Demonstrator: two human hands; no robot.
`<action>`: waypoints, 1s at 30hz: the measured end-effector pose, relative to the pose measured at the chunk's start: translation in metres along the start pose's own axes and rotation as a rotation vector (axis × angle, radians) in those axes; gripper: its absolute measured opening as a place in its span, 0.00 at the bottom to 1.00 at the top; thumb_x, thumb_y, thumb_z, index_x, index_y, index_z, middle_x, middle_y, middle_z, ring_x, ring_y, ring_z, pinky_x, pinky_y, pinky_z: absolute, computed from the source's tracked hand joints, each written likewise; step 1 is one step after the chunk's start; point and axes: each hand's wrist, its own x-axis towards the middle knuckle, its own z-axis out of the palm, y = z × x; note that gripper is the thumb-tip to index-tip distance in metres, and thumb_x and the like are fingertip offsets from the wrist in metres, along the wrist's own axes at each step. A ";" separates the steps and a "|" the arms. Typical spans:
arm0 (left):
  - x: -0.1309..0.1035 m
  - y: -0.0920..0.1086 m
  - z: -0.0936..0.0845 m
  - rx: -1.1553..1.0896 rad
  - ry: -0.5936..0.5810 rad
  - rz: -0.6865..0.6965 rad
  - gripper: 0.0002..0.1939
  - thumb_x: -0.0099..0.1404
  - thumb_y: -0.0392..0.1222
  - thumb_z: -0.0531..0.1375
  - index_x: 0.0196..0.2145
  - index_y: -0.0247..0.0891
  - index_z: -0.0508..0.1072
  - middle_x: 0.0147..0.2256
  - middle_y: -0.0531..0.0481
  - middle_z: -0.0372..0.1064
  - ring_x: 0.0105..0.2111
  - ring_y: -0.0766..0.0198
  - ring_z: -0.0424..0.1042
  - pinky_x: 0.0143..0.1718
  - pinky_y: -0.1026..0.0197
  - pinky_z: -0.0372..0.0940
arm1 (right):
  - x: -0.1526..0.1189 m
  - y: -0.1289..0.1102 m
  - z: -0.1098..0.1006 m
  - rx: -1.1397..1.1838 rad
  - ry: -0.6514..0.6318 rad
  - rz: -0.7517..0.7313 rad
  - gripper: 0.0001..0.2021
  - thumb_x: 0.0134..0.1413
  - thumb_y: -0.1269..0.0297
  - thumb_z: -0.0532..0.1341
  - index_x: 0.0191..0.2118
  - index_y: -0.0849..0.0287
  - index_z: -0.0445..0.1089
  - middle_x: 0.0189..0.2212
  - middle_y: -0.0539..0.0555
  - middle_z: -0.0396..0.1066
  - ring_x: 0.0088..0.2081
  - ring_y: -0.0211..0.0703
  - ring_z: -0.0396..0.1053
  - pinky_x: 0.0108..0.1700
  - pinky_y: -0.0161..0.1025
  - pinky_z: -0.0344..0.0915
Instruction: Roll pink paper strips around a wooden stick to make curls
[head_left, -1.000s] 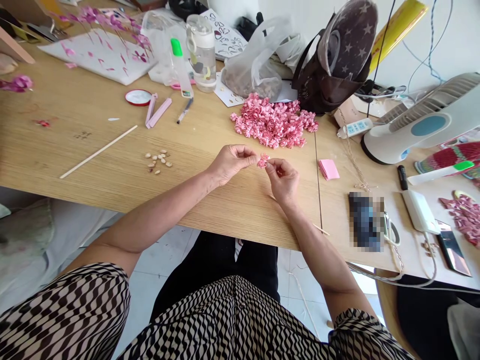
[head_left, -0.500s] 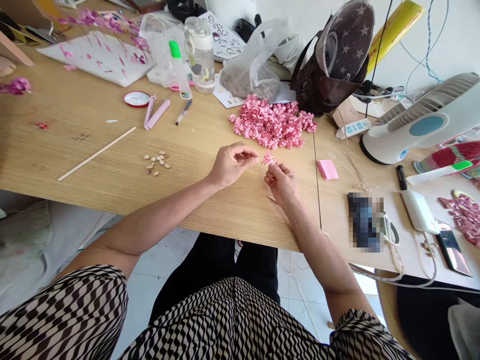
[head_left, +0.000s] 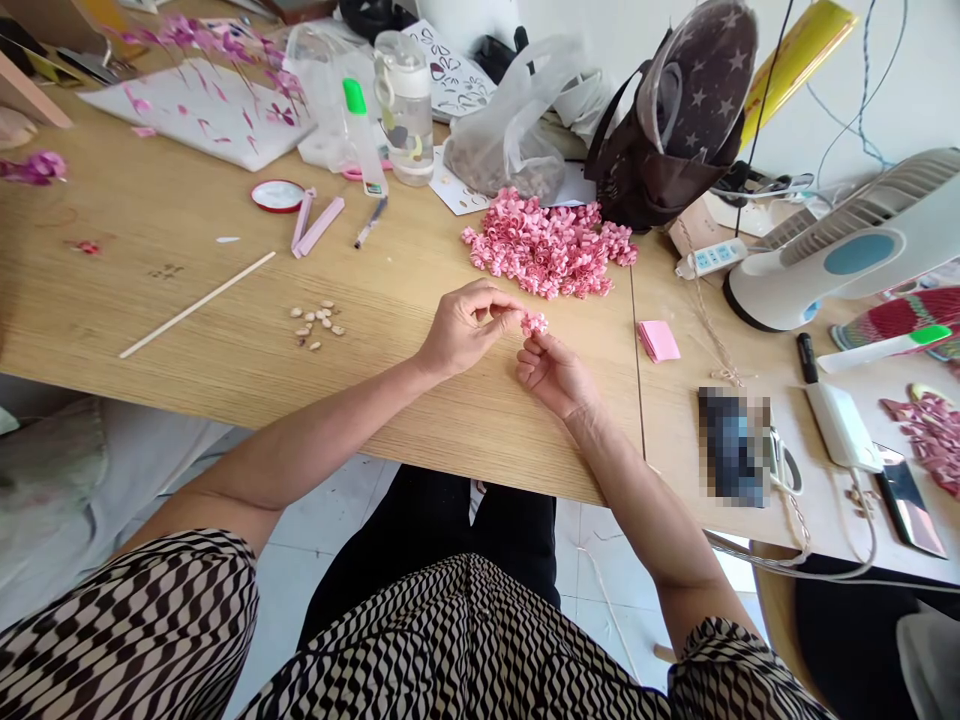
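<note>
A small pink paper flower (head_left: pixel 534 323) is pinched between the thumb and fingertips of my right hand (head_left: pixel 559 374), above the front part of the table. My left hand (head_left: pixel 466 328) is closed in a pinch, its fingertips touching the flower's left side. Whether the left fingertips also hold something small cannot be made out. Behind both hands lies a large heap of pink curled paper flowers (head_left: pixel 540 243). Several small pale shells (head_left: pixel 315 320) are scattered on the table to the left of my left hand.
A thin pale stick (head_left: pixel 196 305) lies at the left. Behind stand a glue bottle (head_left: pixel 364 140), a water bottle (head_left: pixel 409 110) and a dark star-patterned bag (head_left: pixel 637 150). Right are pink paper squares (head_left: pixel 658 341), a white fan (head_left: pixel 817 265) and a phone (head_left: pixel 909 500).
My right hand has turned and moved slightly left with the flower. The gap between the flower and my left fingertips has closed. The whole view has shifted slightly.
</note>
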 end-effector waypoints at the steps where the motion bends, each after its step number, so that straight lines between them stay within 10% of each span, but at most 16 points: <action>1: 0.000 -0.001 0.000 0.019 -0.002 0.035 0.07 0.65 0.42 0.62 0.36 0.38 0.79 0.32 0.51 0.73 0.30 0.68 0.67 0.32 0.65 0.60 | -0.001 -0.001 0.001 0.016 -0.010 0.018 0.09 0.52 0.65 0.65 0.28 0.57 0.63 0.21 0.42 0.53 0.21 0.29 0.52 0.24 0.27 0.57; 7: 0.000 -0.009 0.000 0.177 -0.044 0.293 0.08 0.66 0.38 0.61 0.43 0.41 0.78 0.36 0.51 0.70 0.39 0.67 0.71 0.42 0.63 0.66 | -0.006 -0.002 0.005 0.064 -0.060 0.075 0.06 0.58 0.68 0.59 0.30 0.59 0.65 0.21 0.43 0.53 0.22 0.28 0.54 0.24 0.26 0.57; 30: -0.005 -0.004 0.005 0.277 -0.025 0.396 0.09 0.67 0.38 0.61 0.45 0.44 0.76 0.39 0.50 0.66 0.40 0.67 0.68 0.39 0.64 0.68 | -0.006 -0.004 0.006 0.244 -0.108 0.134 0.12 0.65 0.70 0.48 0.31 0.60 0.63 0.20 0.44 0.57 0.21 0.28 0.57 0.23 0.26 0.59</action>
